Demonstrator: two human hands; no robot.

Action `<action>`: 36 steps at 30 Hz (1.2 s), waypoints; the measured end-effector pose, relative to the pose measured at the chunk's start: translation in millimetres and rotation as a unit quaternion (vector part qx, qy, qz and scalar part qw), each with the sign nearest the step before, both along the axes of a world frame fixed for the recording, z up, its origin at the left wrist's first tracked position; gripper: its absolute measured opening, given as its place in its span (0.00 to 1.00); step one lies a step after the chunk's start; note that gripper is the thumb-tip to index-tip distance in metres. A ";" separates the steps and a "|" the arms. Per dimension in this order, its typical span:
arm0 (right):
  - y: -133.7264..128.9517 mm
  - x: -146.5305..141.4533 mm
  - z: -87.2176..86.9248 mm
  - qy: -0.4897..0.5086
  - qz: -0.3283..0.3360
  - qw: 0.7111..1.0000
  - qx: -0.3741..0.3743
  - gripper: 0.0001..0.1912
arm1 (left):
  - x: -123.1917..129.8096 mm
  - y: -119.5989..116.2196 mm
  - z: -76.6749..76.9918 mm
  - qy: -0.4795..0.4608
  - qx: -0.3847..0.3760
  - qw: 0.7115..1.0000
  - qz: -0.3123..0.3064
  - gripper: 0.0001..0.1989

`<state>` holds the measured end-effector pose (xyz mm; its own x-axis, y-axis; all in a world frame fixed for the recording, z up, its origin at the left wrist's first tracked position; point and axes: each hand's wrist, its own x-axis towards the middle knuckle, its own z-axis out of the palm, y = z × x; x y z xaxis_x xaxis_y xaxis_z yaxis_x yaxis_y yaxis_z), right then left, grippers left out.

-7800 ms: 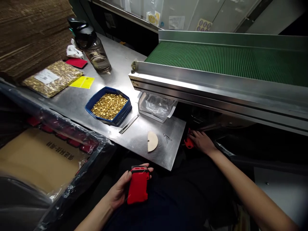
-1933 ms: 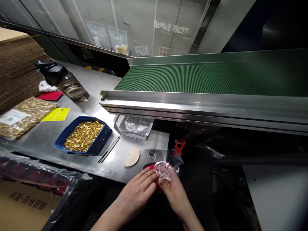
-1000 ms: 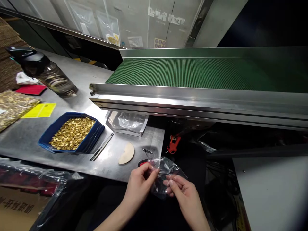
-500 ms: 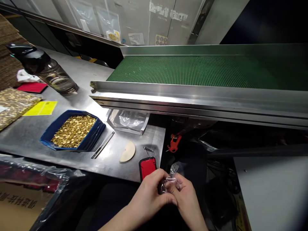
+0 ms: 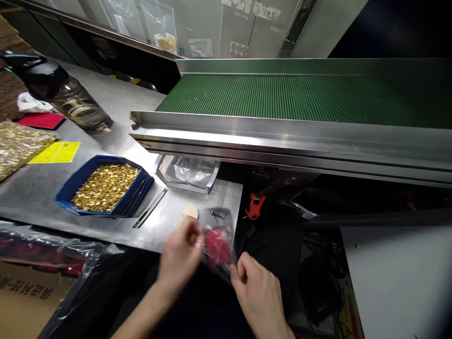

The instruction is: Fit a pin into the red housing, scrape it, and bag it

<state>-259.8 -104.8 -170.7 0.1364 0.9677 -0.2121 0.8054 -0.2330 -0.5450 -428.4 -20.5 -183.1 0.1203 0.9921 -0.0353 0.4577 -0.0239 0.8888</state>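
Right of the blue bin (image 5: 80, 177) and nearer the person, a red case (image 5: 217, 246) is showing through a clear plastic bag (image 5: 229, 267) at the worktop (image 5: 151, 235) edge; whether it is sitting inside or behind cannot be told. The right hand (image 5: 256, 292) is pinching the bag's corner; the left hand (image 5: 181, 252) is curling alongside, its grip blurred beyond telling. The film is probably behaving as light, limp and slippery, favouring edge holds; the case, likely stiffer, is suiting a sideways grip.
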 end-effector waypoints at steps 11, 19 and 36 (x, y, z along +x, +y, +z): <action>39.0 -8.8 12.0 0.196 0.018 0.977 -0.080 0.08 | -66.1 -41.4 -12.7 -0.082 -0.236 0.954 -0.164 0.10; -11.6 19.5 -27.3 0.423 -0.094 0.872 -0.229 0.23 | -106.9 -64.6 -49.9 -0.245 -0.372 0.895 0.006 0.24; -26.6 8.4 -31.5 0.402 -0.297 0.866 0.015 0.20 | -57.6 -53.4 -50.5 0.007 -0.125 0.992 0.021 0.20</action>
<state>-251.4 -131.4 -202.3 0.4318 0.7848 -0.4446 -0.0933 -0.4514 -0.8874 -486.0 -74.0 -233.6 0.0766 0.9564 -0.2817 0.4655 0.2156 0.8584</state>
